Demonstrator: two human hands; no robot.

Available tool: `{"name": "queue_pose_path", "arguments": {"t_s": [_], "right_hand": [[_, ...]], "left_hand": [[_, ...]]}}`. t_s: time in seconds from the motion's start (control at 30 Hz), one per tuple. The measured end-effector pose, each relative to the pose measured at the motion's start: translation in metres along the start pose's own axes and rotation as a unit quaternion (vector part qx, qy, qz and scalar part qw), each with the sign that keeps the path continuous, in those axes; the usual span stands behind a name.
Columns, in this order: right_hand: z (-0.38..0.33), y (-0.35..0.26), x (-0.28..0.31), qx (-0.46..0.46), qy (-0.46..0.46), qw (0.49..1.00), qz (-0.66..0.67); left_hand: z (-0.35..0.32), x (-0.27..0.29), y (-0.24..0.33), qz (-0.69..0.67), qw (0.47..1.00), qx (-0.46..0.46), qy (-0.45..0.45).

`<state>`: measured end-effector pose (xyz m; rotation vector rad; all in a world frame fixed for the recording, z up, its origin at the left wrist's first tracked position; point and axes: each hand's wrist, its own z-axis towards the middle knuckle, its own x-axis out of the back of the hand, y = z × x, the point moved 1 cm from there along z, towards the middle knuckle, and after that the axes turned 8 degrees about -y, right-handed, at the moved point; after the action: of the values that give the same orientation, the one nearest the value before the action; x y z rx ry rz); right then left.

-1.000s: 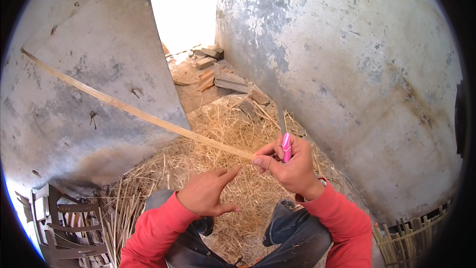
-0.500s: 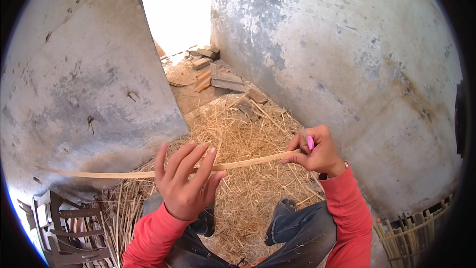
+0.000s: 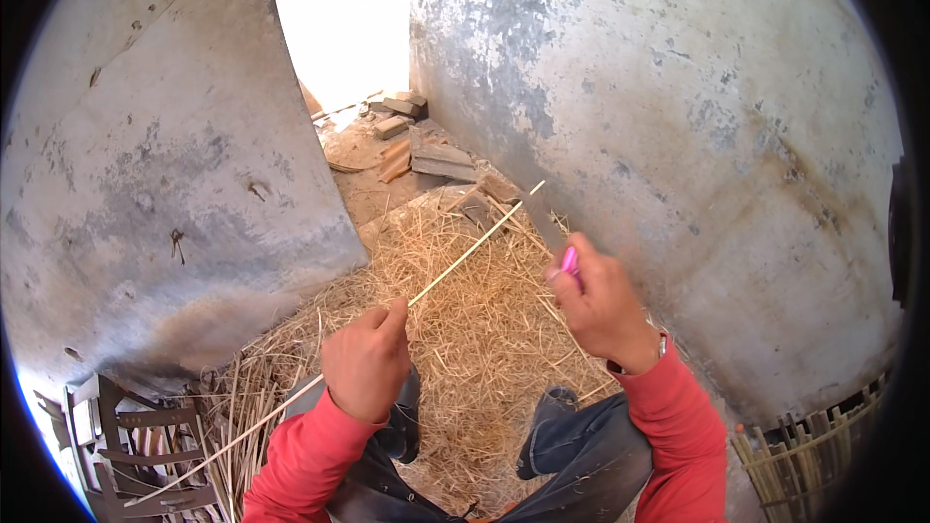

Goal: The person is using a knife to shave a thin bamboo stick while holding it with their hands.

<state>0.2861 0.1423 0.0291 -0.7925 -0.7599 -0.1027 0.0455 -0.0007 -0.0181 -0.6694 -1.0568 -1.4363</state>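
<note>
Long pale bamboo strip (image 3: 465,252) swung from lying crosswise to pointing far-right; your left hand (image 3: 366,363) now clenches it mid-length. Your right hand (image 3: 603,302), off strip, grips pink-handled knife (image 3: 570,260). Work reads as repositioning between cuts.

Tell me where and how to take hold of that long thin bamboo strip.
Grip the bamboo strip on the bare stretch just beyond the left hand, coming from the right, across its length. It runs diagonally, low near the wooden frame and rising toward the wall, thin and likely springy, so a pinch close to the existing grip should whip least. The right hand, holding a pink-handled tool, is nearest.
</note>
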Motion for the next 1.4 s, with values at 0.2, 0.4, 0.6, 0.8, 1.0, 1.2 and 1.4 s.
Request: {"name": "queue_pose_path", "arguments": {"t_s": [0.2, 0.4, 0.6, 0.8, 1.0, 1.2, 1.4], "right_hand": [[-0.011, -0.003, -0.047, 0.011, -0.141, 0.99, 0.002], [-0.021, -0.022, -0.063, -0.005, -0.196, 0.98, -0.014], [-0.014, -0.013, -0.065, 0.004, -0.113, 0.993, -0.033], [0.009, 0.041, -0.016, -0.113, 0.047, 0.991, -0.057], [0.018, 0.05, -0.009, -0.109, 0.092, 0.983, -0.113], [0.03, 0.081, 0.013, -0.127, 0.195, 0.958, -0.169], [0.04, 0.111, 0.031, -0.134, 0.282, 0.936, -0.165]], "left_hand": [[0.0, 0.004, 0.013, -0.078, 0.996, -0.042, 0.014], [0.004, 0.006, 0.018, -0.109, 0.99, -0.06, 0.07], [0.004, 0.003, 0.009, -0.113, 0.981, -0.072, 0.139], [0.0, 0.009, 0.0, -0.071, 0.98, -0.098, 0.16], [-0.001, 0.006, 0.002, -0.079, 0.979, -0.093, 0.162], [0.007, 0.005, 0.016, -0.086, 0.977, -0.121, 0.155], [0.006, 0.008, 0.018, -0.077, 0.978, -0.118, 0.152]]}}
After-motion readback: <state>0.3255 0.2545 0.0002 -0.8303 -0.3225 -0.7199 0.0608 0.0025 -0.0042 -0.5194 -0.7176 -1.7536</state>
